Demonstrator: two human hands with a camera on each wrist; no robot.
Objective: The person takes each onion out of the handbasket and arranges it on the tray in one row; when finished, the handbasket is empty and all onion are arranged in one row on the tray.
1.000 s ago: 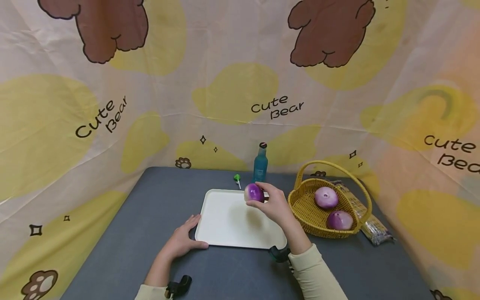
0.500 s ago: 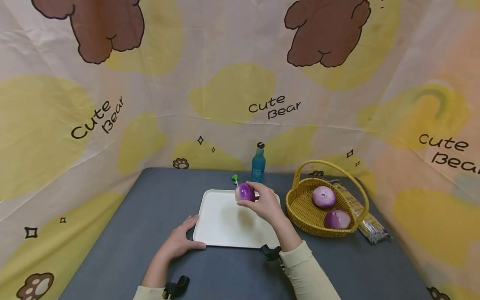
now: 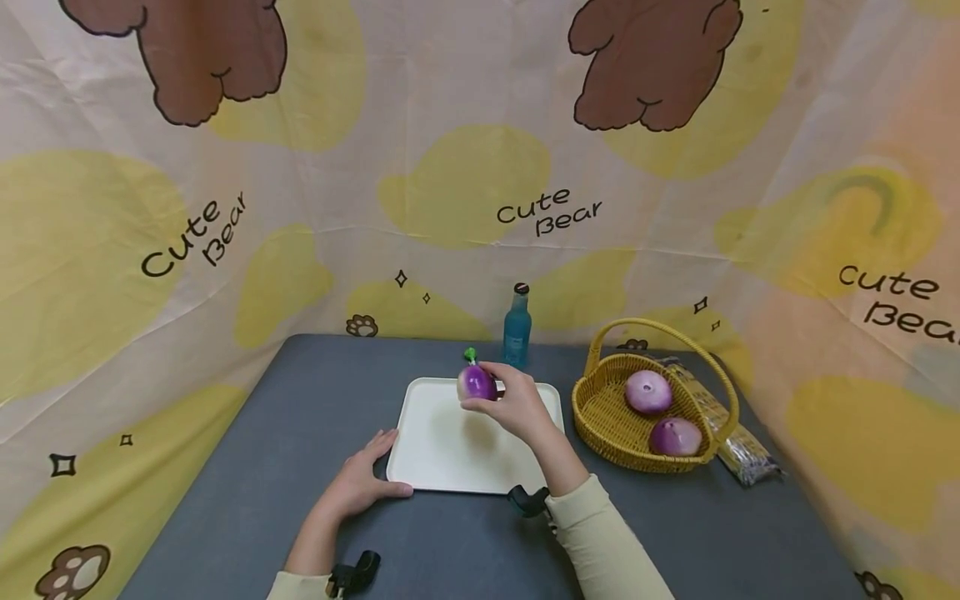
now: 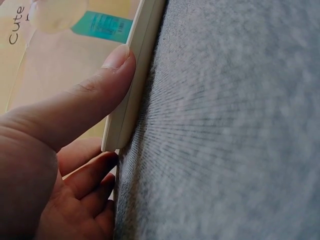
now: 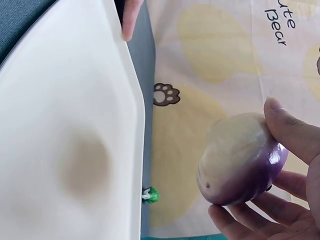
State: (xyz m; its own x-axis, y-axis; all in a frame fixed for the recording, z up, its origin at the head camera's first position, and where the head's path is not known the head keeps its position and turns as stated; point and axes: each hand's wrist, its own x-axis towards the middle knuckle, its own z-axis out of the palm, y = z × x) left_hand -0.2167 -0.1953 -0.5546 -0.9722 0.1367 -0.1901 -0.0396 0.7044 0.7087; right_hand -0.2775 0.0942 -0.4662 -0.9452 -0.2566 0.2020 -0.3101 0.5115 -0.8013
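Pinched between the thumb and fingers of the right hand, the glossy, round purple-and-white vegetable hangs above the white rectangular tray — the left hand, thumb and fingers spread, touches its near-left corner.

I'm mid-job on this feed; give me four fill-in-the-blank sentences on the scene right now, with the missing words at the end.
1. The left hand touches the edge of the white ____.
2. The right hand holds a vegetable coloured white and ____.
3. The basket holds ____ purple vegetables.
4. A blue-green ____ stands near the far edge of the table.

Missing words: tray; purple; two; bottle.
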